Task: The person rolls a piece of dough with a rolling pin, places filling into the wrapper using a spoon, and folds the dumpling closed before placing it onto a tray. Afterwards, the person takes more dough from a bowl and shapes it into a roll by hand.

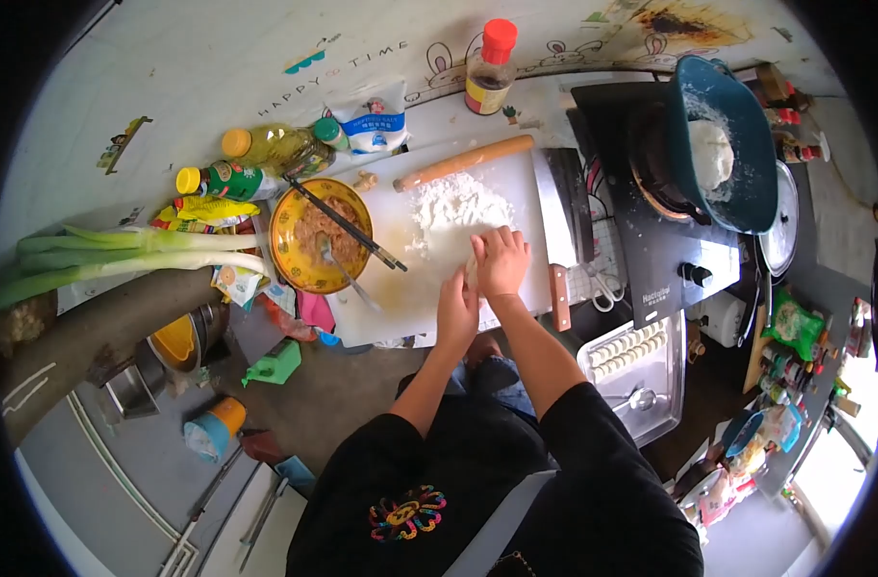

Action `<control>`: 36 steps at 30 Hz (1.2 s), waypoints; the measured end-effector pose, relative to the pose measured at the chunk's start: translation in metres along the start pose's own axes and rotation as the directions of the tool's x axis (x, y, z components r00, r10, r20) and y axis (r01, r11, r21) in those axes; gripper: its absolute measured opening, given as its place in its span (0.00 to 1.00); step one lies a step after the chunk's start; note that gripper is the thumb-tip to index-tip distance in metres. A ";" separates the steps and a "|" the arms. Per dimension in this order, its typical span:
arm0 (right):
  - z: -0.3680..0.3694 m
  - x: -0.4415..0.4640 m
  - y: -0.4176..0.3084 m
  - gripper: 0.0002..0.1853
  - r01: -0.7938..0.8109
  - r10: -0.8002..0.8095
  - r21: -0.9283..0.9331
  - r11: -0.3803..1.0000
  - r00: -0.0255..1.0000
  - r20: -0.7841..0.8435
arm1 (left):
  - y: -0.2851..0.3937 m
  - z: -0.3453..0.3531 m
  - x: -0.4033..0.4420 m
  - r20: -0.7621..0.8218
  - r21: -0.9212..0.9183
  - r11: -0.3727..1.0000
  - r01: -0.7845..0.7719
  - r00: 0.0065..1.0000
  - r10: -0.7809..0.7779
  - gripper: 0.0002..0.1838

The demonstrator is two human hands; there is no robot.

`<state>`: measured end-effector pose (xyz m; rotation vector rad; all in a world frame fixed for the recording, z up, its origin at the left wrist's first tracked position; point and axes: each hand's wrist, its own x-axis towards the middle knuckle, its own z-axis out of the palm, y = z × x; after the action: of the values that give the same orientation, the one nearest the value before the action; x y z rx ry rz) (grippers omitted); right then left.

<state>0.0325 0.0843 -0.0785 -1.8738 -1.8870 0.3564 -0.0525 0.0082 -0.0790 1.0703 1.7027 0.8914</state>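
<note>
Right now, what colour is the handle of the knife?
The handle is reddish brown; it shows best in the head view.

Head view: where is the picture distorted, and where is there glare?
Head view: lines curve near the edges, corners black; window at right overexposed, white glare on the stove; left hand and right hand without glare.

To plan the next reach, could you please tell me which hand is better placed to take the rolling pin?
Probably the right hand: it lies farther forward on the white board, nearer the rolling pin, with loose white powder between. The left hand sits farther back. Both seem to be on dough.
</note>
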 end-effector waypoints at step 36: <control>-0.016 -0.006 -0.030 0.17 -0.253 0.175 0.476 0.842 0.964 0.202 | 0.014 -0.038 0.008 -0.159 0.058 0.993 -0.103 0.981 0.111 0.18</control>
<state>0.0143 0.0754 -0.0508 -1.7266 -1.4754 0.9869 -0.0865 0.0163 -0.0567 1.1583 1.8226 1.0325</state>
